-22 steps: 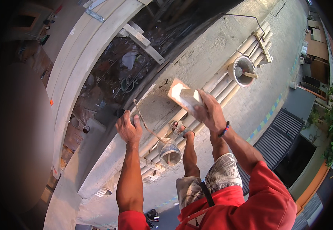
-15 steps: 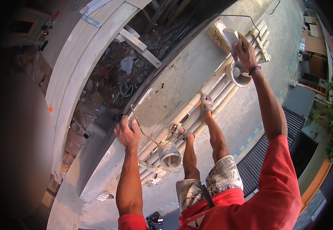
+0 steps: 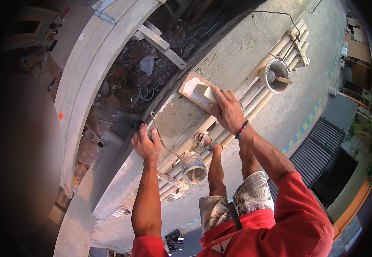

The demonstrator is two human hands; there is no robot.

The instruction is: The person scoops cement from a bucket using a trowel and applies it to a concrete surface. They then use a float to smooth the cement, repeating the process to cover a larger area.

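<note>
My right hand (image 3: pixel 228 109) grips the block handle of a plastering float (image 3: pixel 190 85), whose broad board lies against the wet, rough mortar on the wall (image 3: pixel 179 118). My left hand (image 3: pixel 146 141) rests on the wall's top edge with its fingers apart, holding nothing. Close beside it, a bent metal hook (image 3: pixel 162 141) runs down from the edge to a small bucket (image 3: pixel 194 169). To the right hangs a second bucket (image 3: pixel 275 70) with some grey mix inside and a wooden tool handle (image 3: pixel 285 80) leaning across its rim.
My feet stand on a scaffold of bundled bamboo poles (image 3: pixel 254 100) beside the wall, high above a paved ground (image 3: pixel 267 137). A bent metal rod (image 3: pixel 280 15) hooks over the wall at the far end. Behind the wall lies a dark, debris-strewn space (image 3: pixel 126 81) with a wooden plank (image 3: pixel 162 47).
My right hand has swept the float from the far right, by the farther bucket, back toward me and left over the wall. My left hand stays on the edge.
</note>
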